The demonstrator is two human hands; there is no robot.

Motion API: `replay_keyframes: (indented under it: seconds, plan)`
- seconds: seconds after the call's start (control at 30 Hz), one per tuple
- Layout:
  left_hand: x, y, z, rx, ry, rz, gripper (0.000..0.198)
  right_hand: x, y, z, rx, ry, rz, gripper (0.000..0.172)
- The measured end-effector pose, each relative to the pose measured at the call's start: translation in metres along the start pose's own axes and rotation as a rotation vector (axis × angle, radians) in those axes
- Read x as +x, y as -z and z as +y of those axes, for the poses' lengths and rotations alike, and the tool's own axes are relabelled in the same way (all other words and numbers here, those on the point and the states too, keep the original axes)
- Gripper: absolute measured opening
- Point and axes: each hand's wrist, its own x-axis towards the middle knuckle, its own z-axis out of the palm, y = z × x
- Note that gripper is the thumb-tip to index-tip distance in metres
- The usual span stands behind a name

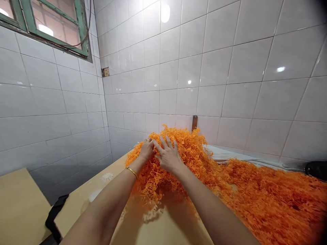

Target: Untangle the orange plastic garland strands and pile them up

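Note:
A large heap of orange, frilly, branching strands (189, 153) is piled on the pale yellow table (163, 231). My left hand (147, 148), with a gold bangle at the wrist, is closed at the upper left of the heap. Its fingertips are partly hidden, and what they grip cannot be made out. Right beside it, my right hand (168, 154) lies on the strands with its fingers spread. The two hands nearly touch. Below them, some whitish strands (153, 215) hang low over the tabletop.
More orange strands (276, 200) spread across the right side. White cloth or sheeting (224, 153) lies along the tiled wall, where a brown strip (195, 123) stands upright. Small white pieces (106, 177) lie on the left. A black strap (56, 212) hangs at the table's left edge.

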Motion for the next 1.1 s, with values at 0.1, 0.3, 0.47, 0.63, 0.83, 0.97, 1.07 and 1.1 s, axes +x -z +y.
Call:
replay_keyframes:
  seconds: [0.1, 0.3, 0.47, 0.63, 0.83, 0.97, 1.07, 1.1]
  plan:
    - [-0.002, -0.001, -0.003, 0.074, -0.022, 0.003, 0.022, -0.003, -0.018, 0.01, -0.058, -0.02, -0.008, 0.038]
    - [0.011, -0.01, -0.006, 0.161, 0.045, 0.007, 0.021, -0.029, -0.006, 0.025, -0.222, 0.037, 0.089, 0.02]
    - [0.019, -0.012, -0.017, 0.209, 0.092, -0.047, 0.031, -0.058, 0.018, 0.026, -0.177, 0.041, 0.152, 0.017]
    - [0.022, -0.013, -0.018, 0.226, 0.117, -0.106, 0.042, -0.11, 0.045, 0.054, -0.149, -0.042, 0.23, 0.02]
    - [0.023, -0.004, -0.002, 0.219, 0.101, -0.159, 0.038, -0.14, 0.059, 0.058, -0.019, -0.11, 0.209, 0.018]
    - [0.023, 0.01, -0.008, 0.222, 0.111, -0.171, 0.034, -0.152, 0.071, 0.037, 0.091, -0.06, 0.223, 0.018]
    - [0.018, 0.015, -0.015, 0.243, 0.129, -0.17, 0.031, -0.172, 0.08, 0.022, 0.159, -0.009, 0.19, 0.016]
    - [0.016, 0.016, -0.017, 0.253, 0.135, -0.168, 0.032, -0.181, 0.083, 0.018, 0.178, -0.008, 0.179, 0.016]
